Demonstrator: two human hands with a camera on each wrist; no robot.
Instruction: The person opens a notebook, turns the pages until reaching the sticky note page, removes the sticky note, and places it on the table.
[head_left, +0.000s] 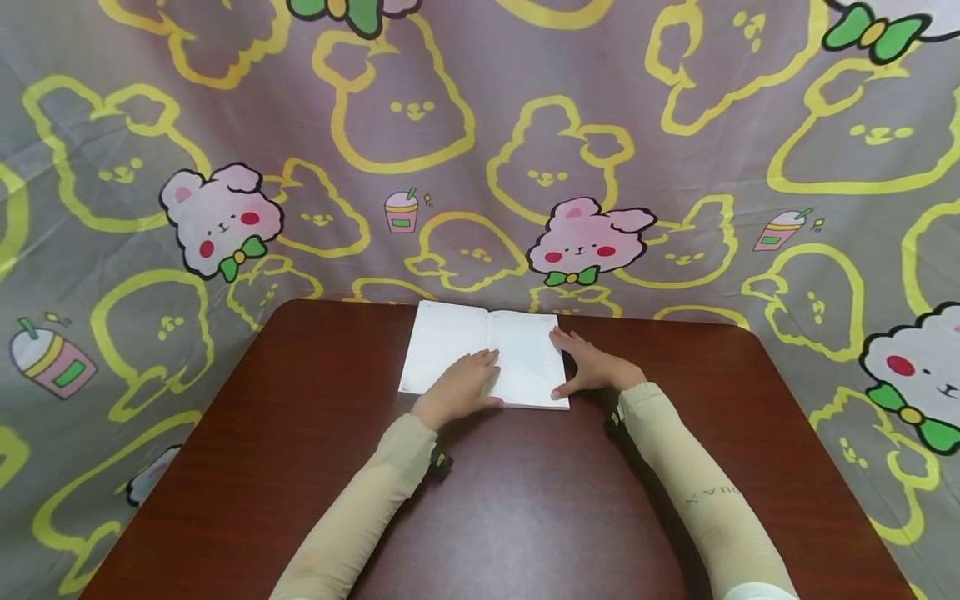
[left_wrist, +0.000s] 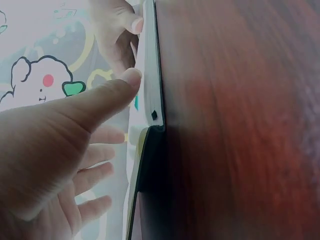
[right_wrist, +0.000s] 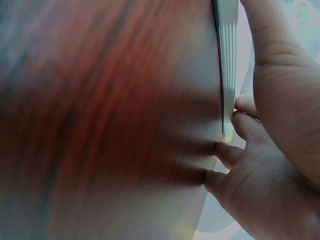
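An open book (head_left: 525, 350) with white pages lies at the far side of the brown table. My left hand (head_left: 463, 385) is over its lower middle, fingers spread near the fold and thumb at the near edge. In the left wrist view, that thumb (left_wrist: 112, 95) is at the edge of the page block, beside the dark cover (left_wrist: 152, 170). At the book's right edge is my right hand (head_left: 592, 364), its thumb near the lower corner and its fingers farther up. Two fingertips of it touch the table beside the page block (right_wrist: 228, 65) in the right wrist view.
The brown table (head_left: 517, 500) has rounded far corners. A grey curtain (head_left: 480, 192) with yellow outlines and cartoon animals hangs close behind it and along both sides. Dark wrist cameras (head_left: 441, 461) are strapped under both light sleeves (head_left: 360, 517).
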